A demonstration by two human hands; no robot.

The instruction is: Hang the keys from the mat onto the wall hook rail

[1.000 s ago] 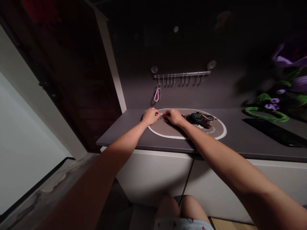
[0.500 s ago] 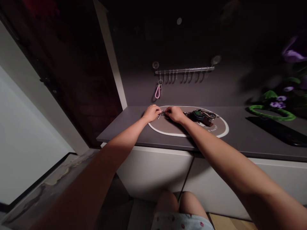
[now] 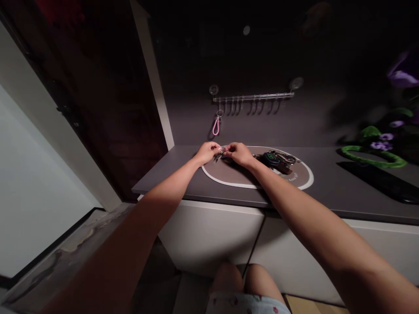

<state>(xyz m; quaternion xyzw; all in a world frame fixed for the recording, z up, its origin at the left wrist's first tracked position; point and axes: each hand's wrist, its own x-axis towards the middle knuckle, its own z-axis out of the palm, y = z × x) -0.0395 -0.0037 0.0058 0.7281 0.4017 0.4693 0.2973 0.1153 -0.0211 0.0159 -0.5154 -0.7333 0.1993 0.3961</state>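
My left hand and my right hand meet over the left part of a brown oval mat with a white rim. Between their fingertips is a small bunch of metal keys, which both hands pinch. To the right of my right hand, a dark watch with a lit green display lies on the mat among other keys and rings. A pink loop keyring hangs from the leftmost part of a clear hook rail on the wall.
Green and purple artificial flowers, a green ring and a long black object are on the counter at the right. White cabinet doors are below, and a dark door stands at the left.
The fingertips and the keys between them have risen slightly off the mat. My right hand's fingers have shifted a little. The camera view has moved slightly.
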